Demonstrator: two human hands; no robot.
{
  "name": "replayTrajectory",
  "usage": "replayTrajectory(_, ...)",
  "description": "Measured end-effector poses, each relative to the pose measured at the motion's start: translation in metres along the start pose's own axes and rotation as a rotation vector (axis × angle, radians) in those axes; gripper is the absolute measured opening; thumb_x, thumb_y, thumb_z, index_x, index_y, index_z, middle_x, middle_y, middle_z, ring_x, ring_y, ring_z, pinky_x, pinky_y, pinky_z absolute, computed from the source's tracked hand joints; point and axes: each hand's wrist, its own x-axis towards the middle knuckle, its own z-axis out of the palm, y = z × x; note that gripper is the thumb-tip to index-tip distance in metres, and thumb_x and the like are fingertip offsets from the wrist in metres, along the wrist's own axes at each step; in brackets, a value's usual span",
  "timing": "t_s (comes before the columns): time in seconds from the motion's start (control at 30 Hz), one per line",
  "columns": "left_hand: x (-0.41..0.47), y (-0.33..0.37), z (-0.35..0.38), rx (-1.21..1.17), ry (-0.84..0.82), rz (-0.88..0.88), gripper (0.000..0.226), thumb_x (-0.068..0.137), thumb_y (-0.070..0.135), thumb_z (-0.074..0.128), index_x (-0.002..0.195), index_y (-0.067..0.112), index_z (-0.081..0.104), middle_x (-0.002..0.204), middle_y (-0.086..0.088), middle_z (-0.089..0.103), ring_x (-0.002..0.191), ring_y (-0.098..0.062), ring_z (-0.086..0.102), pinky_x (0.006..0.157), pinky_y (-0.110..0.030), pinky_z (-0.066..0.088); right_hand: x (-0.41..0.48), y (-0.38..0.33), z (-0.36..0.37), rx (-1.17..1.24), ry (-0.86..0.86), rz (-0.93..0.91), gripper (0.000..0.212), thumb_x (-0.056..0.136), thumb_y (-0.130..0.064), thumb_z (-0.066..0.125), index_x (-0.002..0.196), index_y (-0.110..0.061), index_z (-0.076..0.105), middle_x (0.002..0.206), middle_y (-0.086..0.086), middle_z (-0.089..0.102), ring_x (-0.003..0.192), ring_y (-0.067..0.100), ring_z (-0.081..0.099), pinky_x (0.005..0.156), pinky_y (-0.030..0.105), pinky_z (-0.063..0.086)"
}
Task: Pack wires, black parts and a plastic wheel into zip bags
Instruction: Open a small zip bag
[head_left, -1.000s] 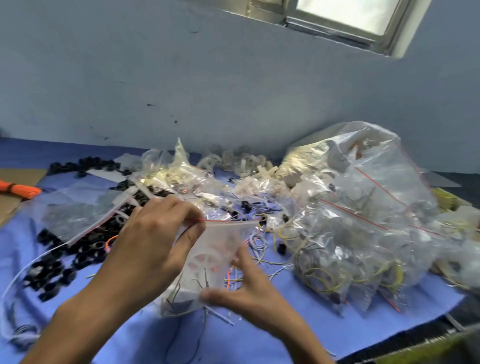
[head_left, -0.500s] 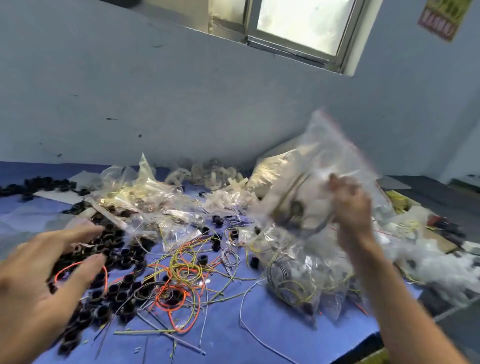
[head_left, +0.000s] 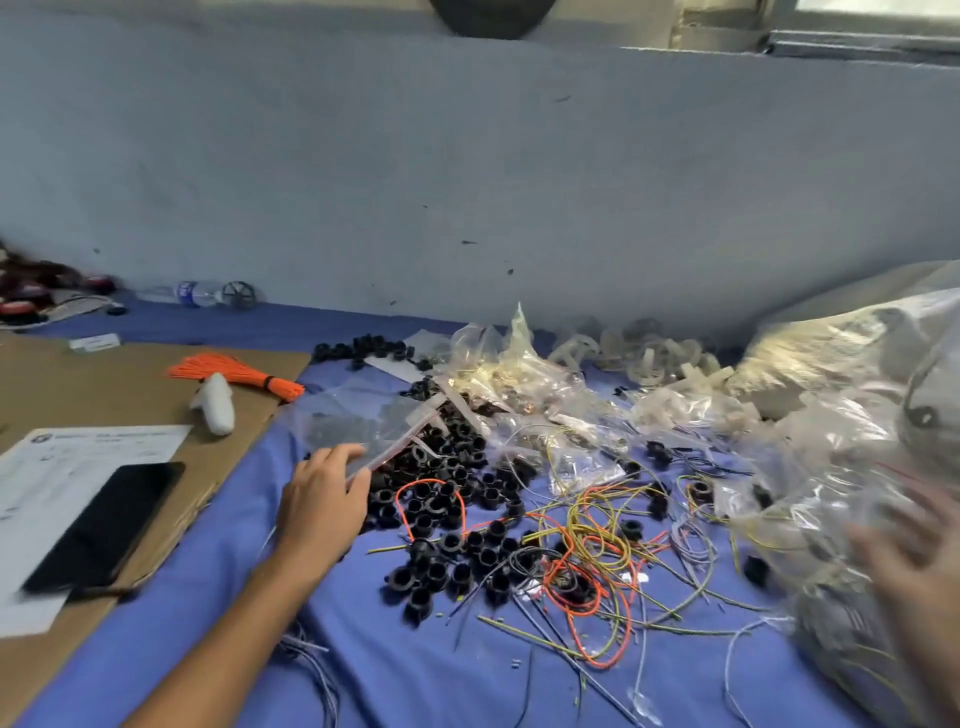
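Pinching the near corner of an empty zip bag (head_left: 343, 415), the left hand (head_left: 324, 499) has its fingers on top of the plastic and its thumb at the red zip strip. The bag lies nearly flat. Its zip edge runs on a diagonal from the hand up and to the right, so the mouth faces the heap of black parts (head_left: 447, 499) and overlaps the heap's near edge.

The right hand (head_left: 914, 566) is blurred at the far right, fingers spread and holding nothing, against a mound of filled bags (head_left: 831, 467).

Loose wires (head_left: 587, 551) in yellow, orange and grey lie tangled between the black parts and that mound, with no common direction. White plastic wheels (head_left: 649, 358) are piled further back, near the wall.

All of this sits on a blue cloth (head_left: 415, 675). On the left a cardboard sheet (head_left: 104, 389) lies over the cloth. It carries a tied bundle of orange strands (head_left: 234, 371) with its fanned end pointing up and left, a printed paper (head_left: 62, 467) and a black phone (head_left: 104, 525) lying on that paper.

A plastic water bottle (head_left: 195, 293) lies on its side at the back left. Behind everything is a pale blue-grey wall (head_left: 467, 182), with a window frame (head_left: 857, 36) at the top right.
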Motion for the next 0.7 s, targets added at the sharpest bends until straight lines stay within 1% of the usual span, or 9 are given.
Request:
replayTrajectory(0.07, 0.015, -0.002, 0.010, 0.101, -0.038, 0.006, 0.036, 0.097, 0.026, 0.056, 0.131, 0.016, 0.059, 0.131, -0.008, 0.060, 0.119, -0.033, 0.052, 0.098, -0.041, 0.041, -0.024, 0.026, 0.021, 0.066, -0.147, 0.090, 0.048, 0.083, -0.008, 0.074, 0.119, -0.030, 0.051, 0.111, 0.000, 0.065, 0.082, -0.010, 0.062, 0.068, 0.011, 0.051)
replayTrajectory(0.13, 0.029, -0.002, 0.022, 0.203, -0.108, 0.047, 0.042, 0.098, 0.032, 0.054, 0.138, 0.019, 0.052, 0.136, -0.004, 0.056, 0.123, -0.029, 0.050, 0.100, -0.040, 0.040, -0.067, 0.037, 0.048, -0.087, -0.265, 0.095, 0.054, 0.079, 0.012, 0.069, 0.117, -0.024, 0.055, 0.109, 0.009, 0.065, 0.082, -0.005, 0.063, 0.062, 0.007, 0.048)
replayTrajectory(0.27, 0.049, -0.007, 0.032, 0.445, -0.246, 0.064, 0.045, 0.099, 0.031, 0.052, 0.143, 0.023, 0.044, 0.138, -0.002, 0.053, 0.126, -0.026, 0.050, 0.100, -0.040, 0.041, -0.106, 0.044, 0.073, -0.139, -0.336, 0.020, 0.053, 0.078, 0.004, 0.071, 0.108, -0.037, 0.057, 0.104, 0.006, 0.068, 0.082, 0.009, 0.063, 0.059, 0.021, 0.049)
replayTrajectory(0.33, 0.055, -0.011, 0.035, 0.494, -0.246, 0.062, 0.033, 0.100, 0.022, 0.047, 0.133, 0.021, 0.053, 0.131, -0.005, 0.056, 0.121, -0.028, 0.053, 0.096, -0.040, 0.044, -0.103, 0.045, 0.070, -0.195, -0.362, 0.012, 0.052, 0.080, -0.003, 0.071, 0.106, -0.044, 0.054, 0.103, 0.004, 0.068, 0.090, 0.021, 0.064, 0.063, 0.028, 0.049)
replayTrajectory(0.43, 0.061, -0.029, 0.039, 0.402, -0.176, 0.098, 0.024, 0.100, 0.010, 0.046, 0.109, 0.014, 0.068, 0.114, -0.014, 0.066, 0.109, -0.035, 0.060, 0.089, -0.045, 0.047, -0.084, 0.035, 0.058, -0.375, -0.208, -0.408, 0.029, 0.088, -0.028, 0.061, 0.116, -0.033, 0.059, 0.110, 0.010, 0.067, 0.103, 0.029, 0.061, 0.084, 0.034, 0.048)
replayTrajectory(0.53, 0.065, -0.051, 0.043, 0.308, -0.069, 0.125, 0.016, 0.097, 0.009, 0.056, 0.093, 0.011, 0.072, 0.102, -0.018, 0.071, 0.097, -0.041, 0.066, 0.079, -0.048, 0.049, -0.001, 0.030, 0.045, -0.651, -0.037, -0.651, 0.054, 0.084, -0.034, 0.062, 0.137, -0.026, 0.052, 0.147, 0.018, 0.043, 0.137, 0.037, 0.039, 0.109, 0.047, 0.034)
replayTrajectory(0.57, 0.066, -0.055, 0.047, 0.303, -0.058, 0.137, 0.013, 0.094, 0.008, 0.060, 0.090, 0.012, 0.072, 0.099, -0.018, 0.072, 0.094, -0.041, 0.067, 0.077, -0.049, 0.050, 0.039, 0.024, 0.036, -0.823, 0.002, -0.648, 0.063, 0.083, -0.037, 0.065, 0.143, -0.029, 0.046, 0.154, 0.018, 0.033, 0.143, 0.039, 0.030, 0.112, 0.051, 0.028)
replayTrajectory(0.63, 0.067, -0.064, 0.051, 0.274, -0.043, 0.156, 0.011, 0.089, 0.003, 0.068, 0.085, 0.012, 0.071, 0.090, -0.020, 0.071, 0.087, -0.043, 0.068, 0.072, -0.051, 0.051, 0.117, 0.020, 0.015, -1.201, -0.090, -0.445, 0.074, 0.083, -0.047, 0.064, 0.149, -0.039, 0.032, 0.162, 0.013, 0.014, 0.148, 0.038, 0.013, 0.114, 0.054, 0.015)
replayTrajectory(0.7, 0.069, -0.071, 0.054, 0.243, -0.027, 0.164, 0.018, 0.085, -0.003, 0.071, 0.080, 0.015, 0.070, 0.082, -0.019, 0.070, 0.080, -0.043, 0.068, 0.068, -0.051, 0.051, 0.176, 0.029, -0.006, -1.397, -0.250, -0.144, 0.074, 0.086, -0.058, 0.057, 0.150, -0.045, 0.021, 0.159, 0.011, 0.023, 0.144, 0.037, 0.023, 0.113, 0.056, 0.020)
